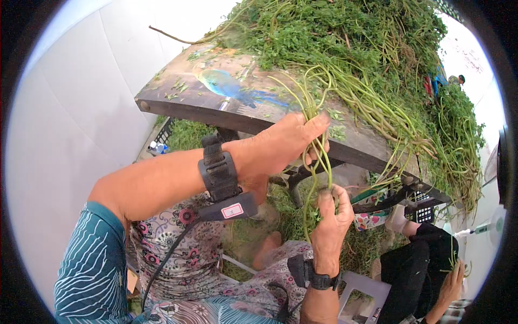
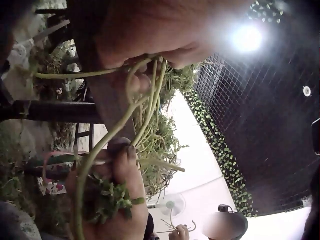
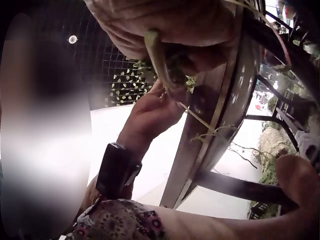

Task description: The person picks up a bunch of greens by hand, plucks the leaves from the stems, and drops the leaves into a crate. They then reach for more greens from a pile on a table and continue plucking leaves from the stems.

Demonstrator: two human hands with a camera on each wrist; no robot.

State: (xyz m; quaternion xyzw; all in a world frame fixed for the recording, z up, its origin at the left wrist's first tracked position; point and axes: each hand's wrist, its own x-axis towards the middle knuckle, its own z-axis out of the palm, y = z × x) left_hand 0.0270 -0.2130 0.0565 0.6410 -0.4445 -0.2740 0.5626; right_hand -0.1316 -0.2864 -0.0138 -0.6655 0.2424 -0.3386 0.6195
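Note:
My left hand (image 1: 288,137) grips a small bunch of long green stems (image 1: 308,105) above the table's front edge, their thin ends fanning out over the tabletop. Lower down, my right hand (image 1: 333,224) pinches the same stems between thumb and fingers. One stem (image 1: 308,208) bows out to the left of it. In the left wrist view, small leaves (image 2: 115,197) show at the right hand (image 2: 110,200), below the left hand (image 2: 155,30). The right wrist view has a thick stem end (image 3: 156,50) by the right hand (image 3: 170,22), with the left hand (image 3: 155,115) beyond.
A large heap of leafy greens (image 1: 345,32) covers the back of the table (image 1: 189,81). Long stems (image 1: 377,108) lie along its right side. Greens and a crate (image 1: 426,214) are below the table. At the lower right another person's hand (image 1: 450,283) holds stems beside black trousers.

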